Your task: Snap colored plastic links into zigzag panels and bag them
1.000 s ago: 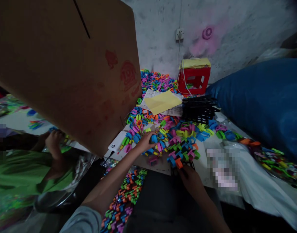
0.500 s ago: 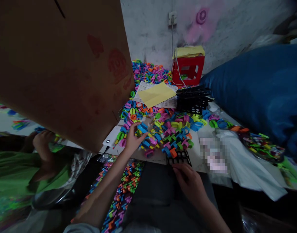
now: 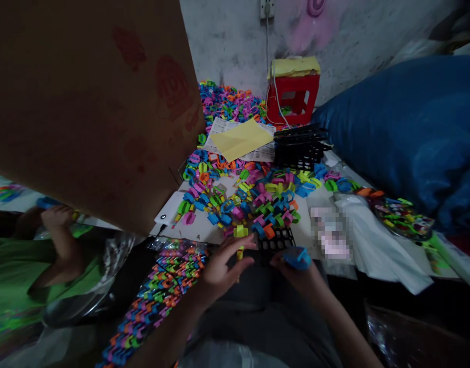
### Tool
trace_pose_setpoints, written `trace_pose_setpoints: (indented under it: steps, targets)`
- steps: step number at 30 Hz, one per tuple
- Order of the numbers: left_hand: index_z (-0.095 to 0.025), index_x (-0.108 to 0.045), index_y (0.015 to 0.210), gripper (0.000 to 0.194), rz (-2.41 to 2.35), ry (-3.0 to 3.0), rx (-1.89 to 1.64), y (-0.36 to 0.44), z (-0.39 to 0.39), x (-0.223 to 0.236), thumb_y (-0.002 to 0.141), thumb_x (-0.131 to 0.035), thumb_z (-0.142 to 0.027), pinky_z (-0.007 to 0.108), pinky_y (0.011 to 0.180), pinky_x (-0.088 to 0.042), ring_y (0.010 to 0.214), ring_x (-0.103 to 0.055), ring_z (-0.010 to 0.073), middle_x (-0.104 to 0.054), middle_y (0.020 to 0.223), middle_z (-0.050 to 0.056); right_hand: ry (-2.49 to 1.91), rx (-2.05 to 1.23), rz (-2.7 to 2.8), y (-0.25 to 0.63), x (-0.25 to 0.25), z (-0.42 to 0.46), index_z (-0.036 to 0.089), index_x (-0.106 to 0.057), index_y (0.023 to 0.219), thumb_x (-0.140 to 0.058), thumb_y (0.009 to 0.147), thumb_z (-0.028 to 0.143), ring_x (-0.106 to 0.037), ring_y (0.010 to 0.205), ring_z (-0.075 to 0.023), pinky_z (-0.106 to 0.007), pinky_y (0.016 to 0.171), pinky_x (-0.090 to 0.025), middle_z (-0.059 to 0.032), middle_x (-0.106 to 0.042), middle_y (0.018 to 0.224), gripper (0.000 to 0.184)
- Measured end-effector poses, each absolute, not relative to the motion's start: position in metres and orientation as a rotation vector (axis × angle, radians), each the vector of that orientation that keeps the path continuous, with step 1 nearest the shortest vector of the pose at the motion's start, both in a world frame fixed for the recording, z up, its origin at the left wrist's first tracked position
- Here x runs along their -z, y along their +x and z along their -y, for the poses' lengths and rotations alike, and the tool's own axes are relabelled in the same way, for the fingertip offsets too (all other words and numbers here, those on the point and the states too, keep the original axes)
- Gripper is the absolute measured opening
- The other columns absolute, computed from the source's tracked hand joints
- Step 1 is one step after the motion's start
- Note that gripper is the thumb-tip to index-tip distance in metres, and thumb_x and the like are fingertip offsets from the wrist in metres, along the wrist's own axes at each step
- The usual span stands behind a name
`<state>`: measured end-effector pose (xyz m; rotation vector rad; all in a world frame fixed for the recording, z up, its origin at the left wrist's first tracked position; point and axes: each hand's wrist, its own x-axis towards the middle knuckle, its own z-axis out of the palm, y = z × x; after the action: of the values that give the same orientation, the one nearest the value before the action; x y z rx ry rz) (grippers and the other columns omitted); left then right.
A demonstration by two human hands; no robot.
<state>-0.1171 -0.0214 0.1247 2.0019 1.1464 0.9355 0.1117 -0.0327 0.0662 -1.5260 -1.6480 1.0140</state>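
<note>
Piece (image 3: 300, 257), blue, at right hand (image 3: 298, 273), yellow piece (image 3: 241, 231) by left hand (image 3: 219, 268)

Blue sack (image 3: 419, 112): glossy plastic | carton (image 3: 85, 112): matt cardboard | wall (image 3: 227, 46): rough

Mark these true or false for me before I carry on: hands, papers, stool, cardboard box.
1. A blue plastic piece is at the right hand. True.
2. The left hand has its thumb and fingertips pressed together. False: they are visibly apart.
3. The yellow sheet lies beneath the printed paper. False: it lies on top.
4. The red plastic stool has a yellow covering on top. True.
5. The cardboard box is right of the stool. False: it is left.
</note>
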Motion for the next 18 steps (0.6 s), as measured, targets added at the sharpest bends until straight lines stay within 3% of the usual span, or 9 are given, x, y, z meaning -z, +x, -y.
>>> trace_pose_setpoints:
  steps: [3, 7, 11, 18]
  targets:
    - [-0.025, -0.056, 0.128, 0.033, -1.235, 1.88, -0.885, -0.117, 0.014, -0.116, 0.097, -0.044, -0.03, 0.032, 0.098, -0.047, 0.108, -0.061, 0.0173, -0.07, 0.108, 0.004, -1.57, -0.965, 1.554, 0.131, -0.051, 0.005, 0.022, -0.073, 0.085, -0.062, 0.077, 0.046, -0.067, 0.074, -0.0226, -0.034, 0.068, -0.053, -0.0056, -0.074, 0.082, 0.028]
    - [-0.025, -0.063, 0.119, 0.03, -1.27, 2.028, -0.825, -0.111, 0.008, -0.113, 0.096, -0.044, -0.026, 0.035, 0.096, -0.046, 0.109, -0.059, 0.0194, -0.066, 0.114, 0.006, -1.552, -0.872, 1.591, 0.134, -0.042, -0.02, 0.024, -0.074, 0.084, -0.061, 0.077, 0.048, -0.067, 0.085, -0.0243, -0.036, 0.077, -0.052, -0.0055, -0.074, 0.087, 0.029]
    - [-0.027, -0.058, 0.125, 0.034, -1.404, 2.165, -0.79, -0.105, 0.008, -0.113, 0.095, -0.044, -0.022, 0.039, 0.097, -0.041, 0.112, -0.054, 0.0214, -0.062, 0.117, 0.007, -1.655, -0.846, 1.639, 0.131, -0.024, -0.023, 0.022, -0.071, 0.079, -0.059, 0.077, 0.042, -0.067, 0.079, -0.0243, -0.033, 0.07, -0.052, -0.0057, -0.074, 0.082, 0.023]
    - [-0.033, -0.054, 0.129, 0.039, -1.52, 2.383, -0.782, -0.084, 0.012, -0.12, 0.091, -0.055, -0.04, 0.041, 0.093, -0.034, 0.107, -0.052, 0.0233, -0.058, 0.115, 0.006, -1.956, -0.728, 1.974, 0.129, -0.027, -0.024, 0.02, -0.072, 0.089, -0.058, 0.082, 0.036, -0.068, 0.088, -0.0267, -0.031, 0.071, -0.049, -0.0105, -0.074, 0.092, 0.023]
